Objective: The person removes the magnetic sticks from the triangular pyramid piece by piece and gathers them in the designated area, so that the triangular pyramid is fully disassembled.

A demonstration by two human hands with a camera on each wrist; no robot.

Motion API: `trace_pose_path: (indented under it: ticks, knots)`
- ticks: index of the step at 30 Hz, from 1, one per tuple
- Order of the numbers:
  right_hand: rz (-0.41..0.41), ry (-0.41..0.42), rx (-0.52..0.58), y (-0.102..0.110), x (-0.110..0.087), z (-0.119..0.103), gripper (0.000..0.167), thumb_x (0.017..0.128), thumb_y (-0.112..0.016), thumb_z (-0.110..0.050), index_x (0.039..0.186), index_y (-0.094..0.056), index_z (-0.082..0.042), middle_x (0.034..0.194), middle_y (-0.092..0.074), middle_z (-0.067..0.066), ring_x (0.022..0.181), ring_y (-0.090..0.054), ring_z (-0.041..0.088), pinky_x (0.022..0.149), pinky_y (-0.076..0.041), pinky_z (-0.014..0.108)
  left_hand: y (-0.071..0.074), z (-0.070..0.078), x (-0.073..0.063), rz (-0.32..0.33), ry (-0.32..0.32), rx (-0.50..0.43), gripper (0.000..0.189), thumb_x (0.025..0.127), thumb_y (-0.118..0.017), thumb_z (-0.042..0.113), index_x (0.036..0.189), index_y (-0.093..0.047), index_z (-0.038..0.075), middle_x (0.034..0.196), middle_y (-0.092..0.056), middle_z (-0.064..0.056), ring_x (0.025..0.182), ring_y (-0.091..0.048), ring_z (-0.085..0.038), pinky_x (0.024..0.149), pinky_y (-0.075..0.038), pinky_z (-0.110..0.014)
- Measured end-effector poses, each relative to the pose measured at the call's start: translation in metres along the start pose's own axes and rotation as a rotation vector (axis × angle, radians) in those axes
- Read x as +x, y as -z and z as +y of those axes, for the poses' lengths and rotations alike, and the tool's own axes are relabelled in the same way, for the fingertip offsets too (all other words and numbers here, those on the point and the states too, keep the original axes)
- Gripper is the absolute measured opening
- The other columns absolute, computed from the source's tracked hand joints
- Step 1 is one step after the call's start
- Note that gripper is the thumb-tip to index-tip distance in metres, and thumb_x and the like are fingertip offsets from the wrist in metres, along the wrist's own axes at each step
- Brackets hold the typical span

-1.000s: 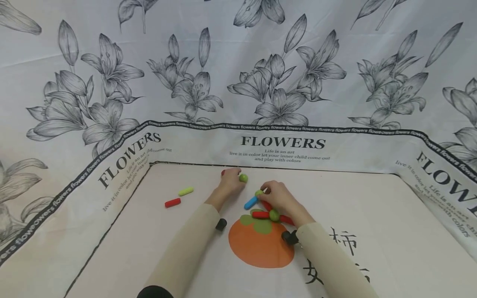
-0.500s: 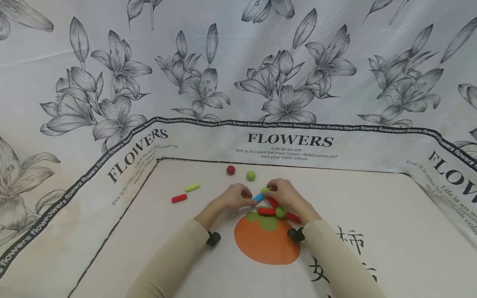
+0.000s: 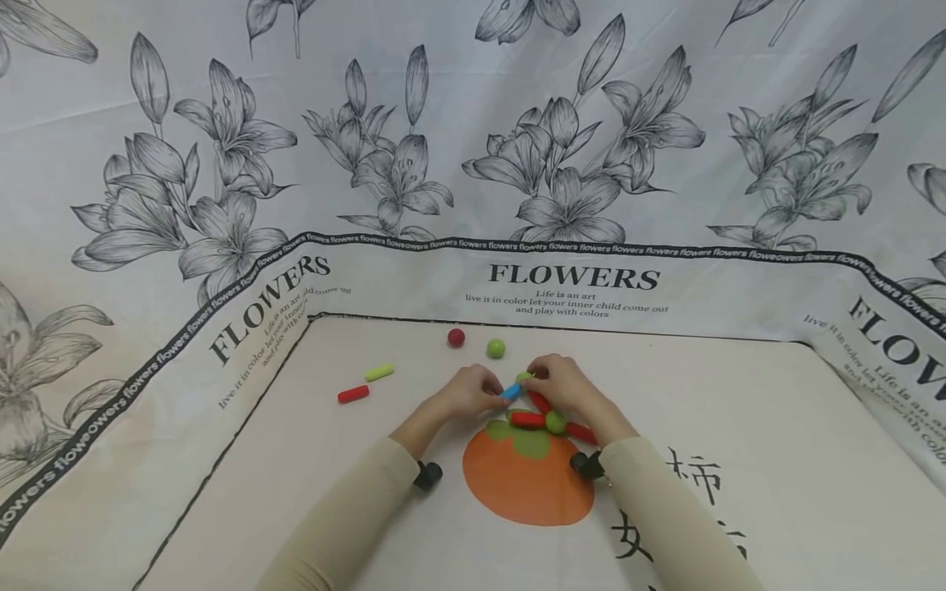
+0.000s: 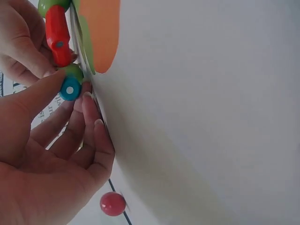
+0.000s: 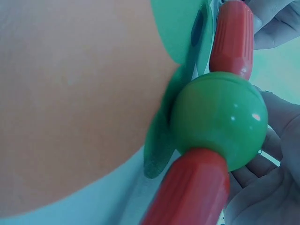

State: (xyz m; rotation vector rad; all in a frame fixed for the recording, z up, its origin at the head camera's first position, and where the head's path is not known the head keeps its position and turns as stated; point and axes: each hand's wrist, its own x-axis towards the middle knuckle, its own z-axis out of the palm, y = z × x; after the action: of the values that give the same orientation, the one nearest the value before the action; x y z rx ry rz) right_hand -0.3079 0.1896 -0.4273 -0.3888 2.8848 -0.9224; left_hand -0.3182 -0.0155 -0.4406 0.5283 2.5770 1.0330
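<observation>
In the head view my left hand (image 3: 469,390) pinches a blue stick (image 3: 511,391) between thumb and fingers. My right hand (image 3: 565,386) pinches a green ball (image 3: 524,377) at the stick's far end. A red stick (image 3: 539,402) runs from this ball toward a second green ball (image 3: 555,422), which bears red sticks (image 3: 528,420) on its sides. The left wrist view shows the blue stick's round end (image 4: 70,89) against the green ball, under my left thumb. Close up in the right wrist view are the second green ball (image 5: 219,121) and its red sticks. My right fingers partly hide the held ball.
A loose red ball (image 3: 456,337) and green ball (image 3: 496,349) lie near the table's back edge. Yellow-green (image 3: 380,373) and red (image 3: 353,394) sticks lie at left. An orange persimmon print (image 3: 528,480) marks the table (image 3: 724,386). Flowered cloth (image 3: 414,180) hangs behind.
My left hand has come from the loose balls at the back toward me and now grips the blue stick. My right hand stays at the green ball. Little differs over the last half second.
</observation>
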Motion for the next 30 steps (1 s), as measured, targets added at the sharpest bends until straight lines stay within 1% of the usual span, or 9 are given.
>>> trace_pose_path:
  ticks: [4,9,14,18,23,25,30]
  knots:
    - [-0.004,0.005,-0.001,-0.001,0.001,0.000,0.035,0.100,-0.067,-0.024,0.123,-0.069,0.002,0.118,-0.070,0.017,0.110,-0.064,0.032,0.102,-0.049,0.051,0.002,-0.004,0.000,-0.005,-0.023,0.000,0.016,0.092,-0.078,0.018,0.101,-0.077,0.005,0.088,-0.070,0.000,0.083,-0.059,-0.015,0.076,-0.050,-0.028]
    - [-0.003,0.003,-0.006,-0.001,0.002,0.000,0.033,0.099,-0.067,-0.024,0.122,-0.070,0.001,0.115,-0.071,0.016,0.106,-0.064,0.030,0.101,-0.049,0.050,0.004,-0.007,-0.001,-0.007,-0.041,-0.007,0.015,0.092,-0.078,0.016,0.102,-0.077,0.005,0.088,-0.071,0.000,0.083,-0.060,-0.015,0.077,-0.051,-0.028]
    - [-0.014,-0.010,0.000,-0.003,0.003,0.001,0.035,0.099,-0.068,-0.024,0.123,-0.069,0.001,0.117,-0.070,0.016,0.107,-0.064,0.030,0.102,-0.049,0.050,0.007,-0.011,-0.008,0.014,-0.040,0.005,0.017,0.092,-0.078,0.017,0.104,-0.076,0.005,0.089,-0.070,-0.001,0.082,-0.060,-0.015,0.074,-0.052,-0.027]
    - [-0.018,-0.018,0.003,-0.004,0.003,0.002,0.036,0.098,-0.068,-0.024,0.124,-0.069,0.002,0.118,-0.070,0.017,0.108,-0.063,0.031,0.103,-0.048,0.050,0.019,-0.017,-0.022,0.047,-0.046,0.011,0.019,0.093,-0.078,0.018,0.106,-0.075,0.006,0.093,-0.069,-0.002,0.084,-0.060,-0.017,0.074,-0.053,-0.029]
    - [-0.021,-0.030,0.014,-0.003,0.003,0.002,0.037,0.098,-0.068,-0.024,0.125,-0.068,0.001,0.119,-0.070,0.016,0.107,-0.062,0.030,0.104,-0.047,0.050,0.045,-0.027,-0.047,0.104,-0.027,-0.002,0.022,0.094,-0.076,0.021,0.112,-0.072,0.009,0.096,-0.067,-0.001,0.090,-0.060,-0.020,0.078,-0.055,-0.030]
    - [-0.021,-0.025,0.013,-0.002,0.003,0.003,0.037,0.099,-0.068,-0.024,0.125,-0.068,0.001,0.119,-0.070,0.017,0.107,-0.062,0.030,0.104,-0.047,0.050,0.056,-0.034,-0.058,0.135,-0.018,0.001,0.023,0.094,-0.076,0.021,0.113,-0.072,0.010,0.097,-0.067,-0.001,0.092,-0.060,-0.020,0.081,-0.055,-0.031]
    - [-0.021,-0.013,0.012,-0.001,0.004,0.003,0.036,0.098,-0.068,-0.024,0.124,-0.068,0.002,0.118,-0.070,0.017,0.107,-0.062,0.030,0.104,-0.047,0.050,0.085,-0.059,-0.084,0.215,-0.036,0.042,0.020,0.095,-0.075,0.019,0.111,-0.072,0.008,0.097,-0.068,-0.001,0.091,-0.061,-0.019,0.084,-0.054,-0.036]
